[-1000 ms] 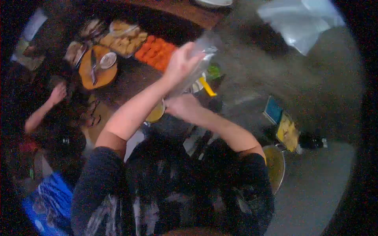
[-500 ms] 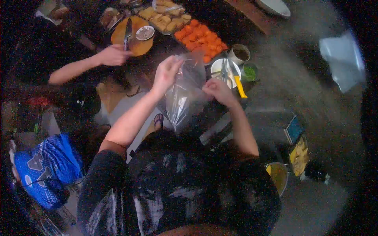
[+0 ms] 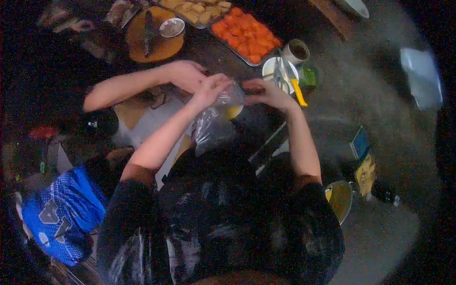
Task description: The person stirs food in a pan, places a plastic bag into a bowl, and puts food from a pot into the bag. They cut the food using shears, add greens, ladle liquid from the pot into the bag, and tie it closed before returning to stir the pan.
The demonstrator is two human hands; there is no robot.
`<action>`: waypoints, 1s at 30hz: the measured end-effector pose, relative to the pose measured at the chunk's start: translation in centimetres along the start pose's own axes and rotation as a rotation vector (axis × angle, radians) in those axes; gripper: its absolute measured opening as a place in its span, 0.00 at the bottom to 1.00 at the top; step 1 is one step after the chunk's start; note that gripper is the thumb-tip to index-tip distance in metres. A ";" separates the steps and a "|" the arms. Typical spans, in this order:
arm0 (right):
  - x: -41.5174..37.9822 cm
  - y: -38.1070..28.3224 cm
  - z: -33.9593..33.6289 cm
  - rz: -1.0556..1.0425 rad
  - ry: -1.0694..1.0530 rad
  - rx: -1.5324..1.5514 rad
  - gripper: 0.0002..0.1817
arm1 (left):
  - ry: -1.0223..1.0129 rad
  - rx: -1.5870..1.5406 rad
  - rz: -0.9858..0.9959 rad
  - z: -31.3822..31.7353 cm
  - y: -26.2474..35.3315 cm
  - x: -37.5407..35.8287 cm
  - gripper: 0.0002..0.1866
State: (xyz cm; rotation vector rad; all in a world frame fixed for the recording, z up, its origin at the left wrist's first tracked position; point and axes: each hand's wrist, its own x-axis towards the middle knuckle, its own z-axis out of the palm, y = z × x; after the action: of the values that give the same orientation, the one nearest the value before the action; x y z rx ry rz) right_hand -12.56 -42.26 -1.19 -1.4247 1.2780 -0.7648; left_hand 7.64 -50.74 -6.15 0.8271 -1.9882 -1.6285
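Now, the bag (image 3: pixel 207 124) hangs between both hands, and it could slip or fold shut because another person's hand (image 3: pixel 186 76) crowds the left hand (image 3: pixel 209 92) near its top. Left fingers pinch plastic; the right hand (image 3: pixel 273 96) has fingers spread beside it, contact too blurred to tell.

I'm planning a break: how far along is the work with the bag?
Laid out: orange pieces and pale pieces, in trays. In hand: a clear bag, in the left hand, the right hand beside it. Probably left: using the pieces, since the trays look well filled. The bag's contents are unclear.
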 end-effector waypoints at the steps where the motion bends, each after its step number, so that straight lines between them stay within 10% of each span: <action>1: 0.5 0.0 0.1 0.011 0.011 -0.001 0.16 | 0.101 -0.107 0.086 0.7 -0.1 0.0 0.12; 7: 2.2 0.3 1.2 0.230 -0.108 -0.109 0.12 | -0.042 0.040 -0.055 -2.7 -0.8 2.3 0.15; 11: 2.8 1.3 2.9 0.223 0.042 0.070 0.07 | 0.649 0.461 0.321 -4.6 0.9 1.2 0.16; 13: 2.8 1.1 4.7 0.170 0.100 0.240 0.08 | 0.010 0.366 -0.242 -3.0 2.7 -1.1 0.16; 18: 3.2 0.8 6.8 0.065 0.142 0.805 0.09 | -0.052 -0.514 -0.254 -2.9 -1.2 -1.8 0.15; 22: 3.3 2.3 4.0 0.090 0.340 1.106 0.07 | -0.081 -0.101 -0.437 -8.3 -4.3 -3.8 0.12; 25: 6.0 3.2 7.5 0.236 0.459 1.038 0.11 | -0.078 0.476 -0.231 -8.1 -7.6 -5.1 0.13; 27: 7.2 2.5 9.9 0.223 0.413 1.050 0.10 | 0.466 0.309 0.378 -6.0 -2.5 -4.9 0.17; 30: 8.6 -1.9 10.9 0.327 0.326 0.742 0.09 | 0.322 0.333 0.341 -6.6 0.9 -4.0 0.19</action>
State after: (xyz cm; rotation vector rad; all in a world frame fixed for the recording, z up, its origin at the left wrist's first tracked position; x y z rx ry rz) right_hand 0.07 -47.76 -3.78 -0.4958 1.2346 -1.1186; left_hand 14.76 -52.60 -3.68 0.7560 -2.0514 -0.9267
